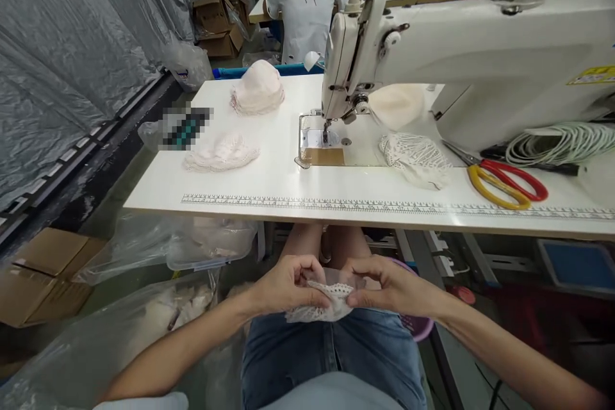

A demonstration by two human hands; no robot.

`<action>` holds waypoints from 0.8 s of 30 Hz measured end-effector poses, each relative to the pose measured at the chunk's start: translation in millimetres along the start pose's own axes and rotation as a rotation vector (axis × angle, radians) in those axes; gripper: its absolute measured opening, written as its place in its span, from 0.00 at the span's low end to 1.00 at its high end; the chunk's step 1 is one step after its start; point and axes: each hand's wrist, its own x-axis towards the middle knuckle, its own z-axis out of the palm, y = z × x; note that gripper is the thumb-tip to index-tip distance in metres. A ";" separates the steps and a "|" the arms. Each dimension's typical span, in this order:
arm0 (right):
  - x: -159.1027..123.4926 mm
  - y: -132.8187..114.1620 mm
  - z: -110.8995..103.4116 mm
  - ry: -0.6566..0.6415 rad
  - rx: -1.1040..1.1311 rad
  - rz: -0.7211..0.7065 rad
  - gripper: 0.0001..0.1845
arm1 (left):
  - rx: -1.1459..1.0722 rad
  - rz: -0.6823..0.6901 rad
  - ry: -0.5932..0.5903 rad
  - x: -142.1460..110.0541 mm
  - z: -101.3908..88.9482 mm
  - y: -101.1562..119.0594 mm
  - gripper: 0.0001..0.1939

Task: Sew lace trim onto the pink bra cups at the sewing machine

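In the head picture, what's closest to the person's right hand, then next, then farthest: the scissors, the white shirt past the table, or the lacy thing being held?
1. Lacy thing: touching the right hand.
2. Scissors: on the table, to the right.
3. White shirt: ahead, past the table's far edge.

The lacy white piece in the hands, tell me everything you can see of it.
The lacy white piece looks like thin, soft fabric, partly sheer, with a row of small holes along an edge. It is bunched and creased, held between the left hand and the right hand, over the denim shorts and on the near side of the white table. The fingers cover parts of it, so its full outline can't be told.
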 end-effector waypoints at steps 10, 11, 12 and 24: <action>-13.8 31.0 15.4 0.074 -0.023 0.009 0.13 | 0.258 0.008 -0.017 -11.4 -0.2 -1.9 0.19; -15.7 31.3 17.1 0.083 -0.045 0.010 0.12 | 0.270 0.001 0.011 -11.0 1.2 -3.5 0.16; -17.3 31.1 18.8 0.095 -0.058 0.010 0.10 | 0.272 -0.008 0.034 -10.1 2.7 -5.0 0.14; -6.9 38.7 21.4 0.133 -0.184 0.011 0.12 | 0.218 -0.009 -0.006 7.6 -1.3 -19.9 0.06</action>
